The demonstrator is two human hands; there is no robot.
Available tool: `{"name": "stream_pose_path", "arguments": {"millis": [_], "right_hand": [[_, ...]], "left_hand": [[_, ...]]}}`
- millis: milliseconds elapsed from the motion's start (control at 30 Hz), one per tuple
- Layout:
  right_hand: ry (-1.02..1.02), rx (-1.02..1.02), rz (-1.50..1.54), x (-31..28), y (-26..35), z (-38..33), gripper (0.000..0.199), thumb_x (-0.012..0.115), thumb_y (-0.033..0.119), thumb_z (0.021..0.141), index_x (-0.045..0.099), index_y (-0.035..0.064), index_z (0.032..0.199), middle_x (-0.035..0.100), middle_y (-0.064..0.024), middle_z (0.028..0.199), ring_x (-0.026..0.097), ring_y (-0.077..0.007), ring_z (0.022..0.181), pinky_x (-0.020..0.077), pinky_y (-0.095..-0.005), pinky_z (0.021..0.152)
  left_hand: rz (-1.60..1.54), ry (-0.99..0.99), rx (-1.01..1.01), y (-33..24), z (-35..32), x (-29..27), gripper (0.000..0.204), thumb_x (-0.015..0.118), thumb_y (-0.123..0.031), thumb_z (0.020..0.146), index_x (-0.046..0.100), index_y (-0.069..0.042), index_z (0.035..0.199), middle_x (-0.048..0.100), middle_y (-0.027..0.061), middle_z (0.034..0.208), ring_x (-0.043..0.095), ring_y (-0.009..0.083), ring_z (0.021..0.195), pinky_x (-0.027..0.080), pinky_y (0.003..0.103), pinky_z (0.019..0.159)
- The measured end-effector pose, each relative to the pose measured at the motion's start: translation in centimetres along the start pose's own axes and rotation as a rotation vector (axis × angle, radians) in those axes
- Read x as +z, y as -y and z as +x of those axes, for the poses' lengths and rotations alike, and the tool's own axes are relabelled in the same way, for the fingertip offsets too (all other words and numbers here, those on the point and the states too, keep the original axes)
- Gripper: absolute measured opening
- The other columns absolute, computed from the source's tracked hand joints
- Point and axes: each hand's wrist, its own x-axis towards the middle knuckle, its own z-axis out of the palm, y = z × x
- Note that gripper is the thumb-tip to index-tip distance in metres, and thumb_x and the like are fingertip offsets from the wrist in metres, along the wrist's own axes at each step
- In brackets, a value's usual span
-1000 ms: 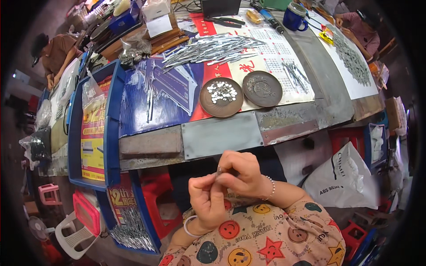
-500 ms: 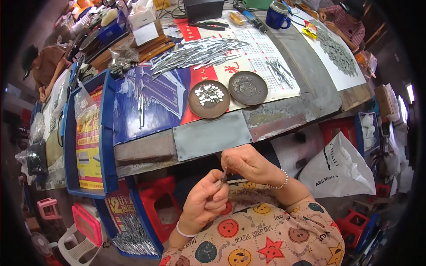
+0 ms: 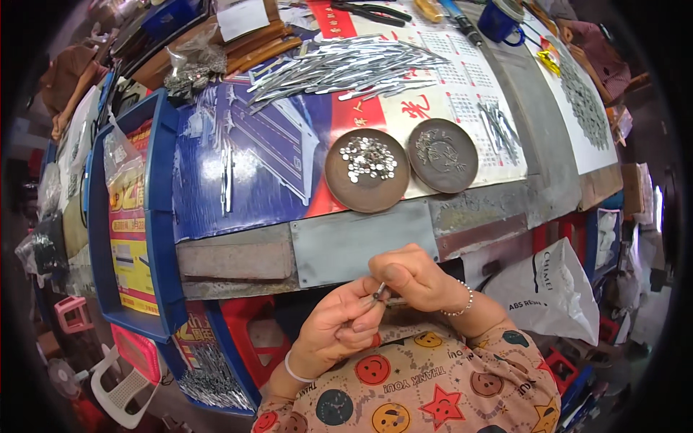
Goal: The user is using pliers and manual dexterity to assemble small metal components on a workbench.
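Just in front of the table edge, my left hand pinches a slim metal piece between thumb and fingertips. My right hand is closed right beside it, its fingers meeting the other end of that piece; whether it holds anything more is hidden. Beyond them on the table stands a brown round dish of small shiny discs. A second dark dish, holding small thin metal bits, sits to its right. Farther back lies a heap of slim metal strips.
A blue tray stands at the left, above a lower blue tray with many metal strips. A grey metal plate lies at the front edge. A white sack stands at the right. Pliers and a blue mug lie behind; co-workers sit at both sides.
The view has shifted closer over the table, so the dishes appear larger. Both hands stay together at the slim metal piece, which is now tilted differently between the fingers.
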Motion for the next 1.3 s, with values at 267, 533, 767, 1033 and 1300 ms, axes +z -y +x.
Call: {"name": "stream_pose_path", "arguments": {"millis": [267,533,767,1033,1300], "right_hand": [[0.368,0.244,-0.136,-3.5,1.3,-3.2,0.023,0.054,0.027,0.092,0.056,0.0043,0.094,0.06,-0.0126,0.077,0.061,-0.0265,0.068,0.0479,-0.0335,0.061],[-0.258,0.283,-1.078,-5.9,-13.2,-13.3,0.024,0.056,0.011,0.076,0.063,0.0038,0.098,0.062,-0.0173,0.096,0.057,-0.0383,0.092,0.0448,-0.0464,0.081],[-0.027,0.537,-0.911,-5.8,-15.1,-12.3,0.033,0.051,0.02,0.082,0.058,0.0046,0.111,0.056,-0.0209,0.116,0.05,-0.0367,0.111,0.037,-0.0445,0.098],[-0.114,0.249,-0.917,-3.0,-7.2,-9.4,0.03,0.058,0.029,0.084,0.06,0.0006,0.092,0.062,-0.0212,0.089,0.059,-0.0399,0.086,0.0455,-0.0496,0.076],[0.235,0.126,-0.12,-3.5,-3.2,-6.0,0.034,0.059,0.023,0.09,0.056,0.0004,0.115,0.063,-0.0157,0.103,0.063,-0.0314,0.089,0.0514,-0.0357,0.075]], "left_hand": [[0.095,-0.02,0.118,-1.8,0.8,0.4,0.024,0.043,-0.012,0.097,0.047,0.001,0.116,0.045,0.0022,0.067,0.027,0.0024,0.041,0.022,0.017,0.039],[0.685,-0.403,0.719,-4.9,0.0,0.9,0.02,0.045,-0.006,0.095,0.049,-0.001,0.114,0.056,0.0103,0.095,0.051,0.0112,0.058,0.04,0.022,0.053],[1.724,-1.183,1.147,-16.3,-3.6,0.7,0.013,0.056,-0.007,0.089,0.06,0.002,0.098,0.06,0.0034,0.08,0.053,0.0079,0.07,0.044,0.022,0.064],[2.138,-1.347,0.989,-21.3,-2.4,0.1,0.017,0.059,-0.007,0.083,0.062,0.001,0.098,0.063,0.0114,0.071,0.062,0.019,0.064,0.049,0.03,0.062],[2.247,-0.799,0.962,-16.8,3.6,6.9,0.017,0.058,-0.001,0.083,0.061,0.001,0.1,0.062,0.0126,0.091,0.062,0.02,0.077,0.048,0.027,0.065]]}}
